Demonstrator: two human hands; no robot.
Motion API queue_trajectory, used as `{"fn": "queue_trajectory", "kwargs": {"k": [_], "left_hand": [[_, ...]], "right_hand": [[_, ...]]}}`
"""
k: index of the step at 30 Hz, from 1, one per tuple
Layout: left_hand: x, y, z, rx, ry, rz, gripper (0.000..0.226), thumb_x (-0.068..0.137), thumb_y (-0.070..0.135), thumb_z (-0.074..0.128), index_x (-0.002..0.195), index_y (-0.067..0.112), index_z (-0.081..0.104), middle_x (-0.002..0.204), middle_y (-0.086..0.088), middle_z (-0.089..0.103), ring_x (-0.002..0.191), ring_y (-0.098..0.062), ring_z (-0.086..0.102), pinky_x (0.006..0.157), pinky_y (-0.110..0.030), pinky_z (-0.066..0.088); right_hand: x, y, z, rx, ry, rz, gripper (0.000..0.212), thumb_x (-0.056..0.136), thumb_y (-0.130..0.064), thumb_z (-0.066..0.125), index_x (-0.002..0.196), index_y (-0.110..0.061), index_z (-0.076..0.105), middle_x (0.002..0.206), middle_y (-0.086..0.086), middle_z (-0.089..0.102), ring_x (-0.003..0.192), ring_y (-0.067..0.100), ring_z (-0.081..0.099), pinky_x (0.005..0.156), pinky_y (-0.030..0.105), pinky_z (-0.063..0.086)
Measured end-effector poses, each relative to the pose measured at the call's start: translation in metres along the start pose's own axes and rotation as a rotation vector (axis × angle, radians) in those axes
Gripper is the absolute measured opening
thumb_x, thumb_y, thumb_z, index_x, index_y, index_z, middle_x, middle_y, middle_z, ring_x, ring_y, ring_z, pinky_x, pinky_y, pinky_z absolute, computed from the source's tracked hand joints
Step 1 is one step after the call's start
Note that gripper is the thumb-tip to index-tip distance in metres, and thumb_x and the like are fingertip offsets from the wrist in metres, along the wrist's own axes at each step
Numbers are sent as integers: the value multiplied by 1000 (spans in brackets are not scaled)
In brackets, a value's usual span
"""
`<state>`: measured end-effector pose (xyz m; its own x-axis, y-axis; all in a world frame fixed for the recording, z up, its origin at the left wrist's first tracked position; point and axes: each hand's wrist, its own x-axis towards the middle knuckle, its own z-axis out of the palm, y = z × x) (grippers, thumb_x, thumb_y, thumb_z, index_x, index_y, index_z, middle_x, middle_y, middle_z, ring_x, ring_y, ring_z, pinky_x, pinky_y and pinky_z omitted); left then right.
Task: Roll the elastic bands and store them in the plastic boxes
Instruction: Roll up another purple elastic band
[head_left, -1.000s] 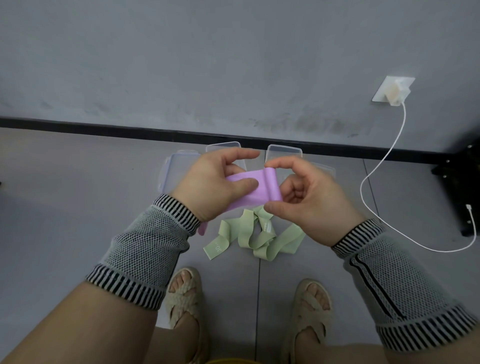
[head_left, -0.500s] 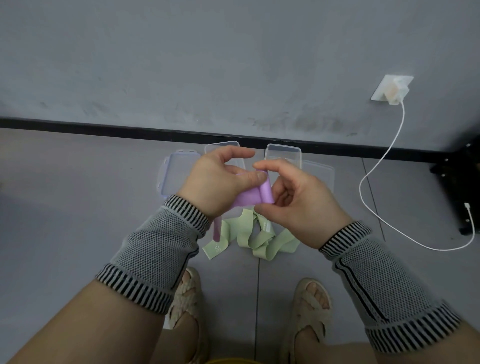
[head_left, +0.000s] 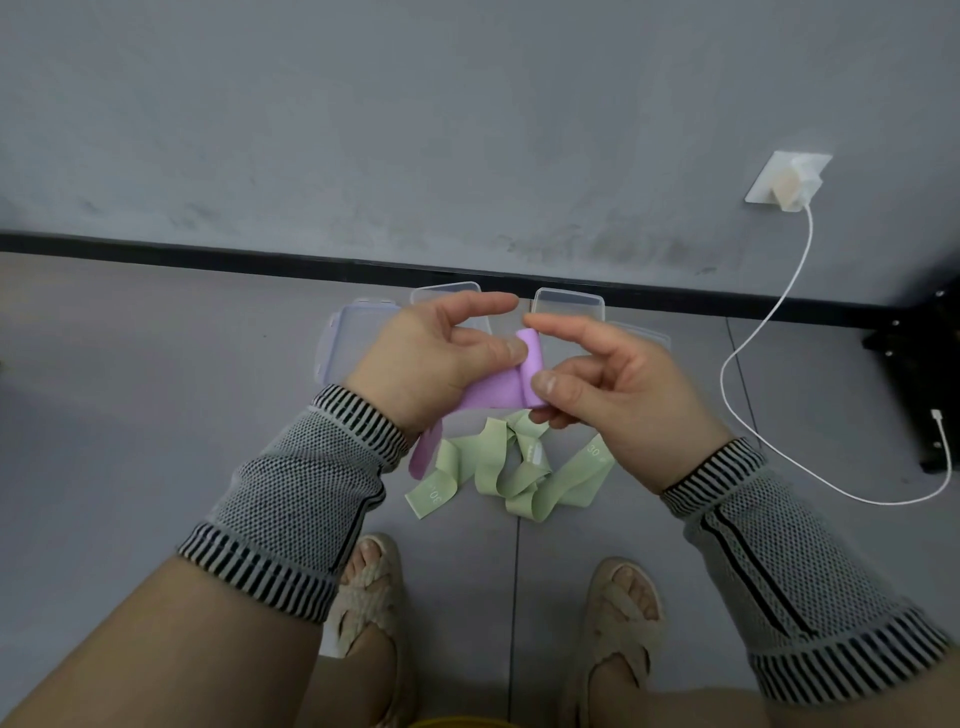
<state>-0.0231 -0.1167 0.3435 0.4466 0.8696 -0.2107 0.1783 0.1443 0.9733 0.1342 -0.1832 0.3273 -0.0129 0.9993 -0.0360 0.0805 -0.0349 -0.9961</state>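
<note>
Purple band (head_left: 497, 392) part-rolled, green band (head_left: 511, 470) crumpled before clear boxes (head_left: 569, 304).

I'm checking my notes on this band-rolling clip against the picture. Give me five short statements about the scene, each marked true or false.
1. Both hands hold the purple band. True.
2. The green band lies loose on the floor. True.
3. The green band is already rolled up inside a box. False: it lies unrolled, outside the plastic boxes.
4. The left hand grips the white cable. False: the cable lies apart, plugged into the wall.
5. The right hand pinches the band's rolled end. True.
</note>
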Motion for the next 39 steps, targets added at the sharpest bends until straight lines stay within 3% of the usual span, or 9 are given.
{"fn": "queue_trajectory", "kwargs": {"k": [9, 16, 21, 24, 29, 34, 37, 39], "left_hand": [[-2, -1, 2, 67, -11, 41, 37, 82, 8, 67, 116, 19, 59, 63, 6, 71, 58, -2, 64, 57, -15, 49], [-1, -2, 3, 40, -34, 45, 42, 82, 8, 68, 120, 20, 57, 69, 2, 72, 64, -7, 66, 62, -18, 53], [0, -4, -1, 112, -62, 23, 44, 85, 16, 64, 126, 26, 49, 85, -1, 74, 78, -14, 70, 75, -27, 56], [0, -6, -2, 164, -124, -1, 39, 89, 18, 59, 127, 23, 48, 79, -3, 72, 74, -15, 68, 69, -27, 53], [-1, -2, -7, 244, -131, 46, 42, 87, 11, 63, 123, 26, 51, 54, 7, 64, 50, -4, 57, 51, -15, 44], [-2, -1, -5, 327, -76, 95, 45, 82, 13, 68, 121, 30, 54, 71, -8, 70, 52, -7, 59, 49, -16, 46], [-1, -2, -1, 267, -46, 86, 43, 83, 13, 67, 122, 25, 55, 69, -3, 70, 54, -5, 59, 52, -16, 47], [-1, -1, 3, 222, -27, 73, 40, 82, 16, 68, 120, 24, 55, 67, 1, 70, 55, -3, 60, 52, -16, 47]], "right_hand": [[2, 3, -1, 22, -12, 26, 38, 86, -1, 62, 110, -31, 60, 67, 0, 70, 61, 9, 63, 64, 23, 53], [3, 8, -3, 102, -27, 20, 37, 84, -2, 64, 110, -29, 63, 73, 7, 71, 70, 20, 63, 74, 36, 54], [4, 9, -6, 255, -17, 37, 38, 74, -7, 63, 109, -20, 65, 68, 5, 69, 64, 16, 62, 64, 27, 52], [3, 9, -8, 277, -31, 44, 37, 74, -7, 62, 109, -18, 65, 63, 1, 66, 61, 14, 61, 62, 25, 52], [2, 8, -12, 286, -29, 45, 35, 73, -7, 63, 106, -19, 66, 63, 2, 66, 60, 14, 60, 62, 26, 53], [3, 6, -6, 173, 0, 21, 31, 71, -4, 68, 99, -18, 62, 58, 0, 65, 55, 11, 58, 59, 22, 49], [4, 6, -3, 34, 38, -2, 32, 78, 3, 71, 96, -21, 60, 61, 0, 64, 60, 17, 58, 64, 32, 51], [4, 7, 0, -36, 62, -18, 34, 77, 1, 72, 94, -25, 59, 66, 12, 64, 65, 25, 58, 70, 43, 52]]}}
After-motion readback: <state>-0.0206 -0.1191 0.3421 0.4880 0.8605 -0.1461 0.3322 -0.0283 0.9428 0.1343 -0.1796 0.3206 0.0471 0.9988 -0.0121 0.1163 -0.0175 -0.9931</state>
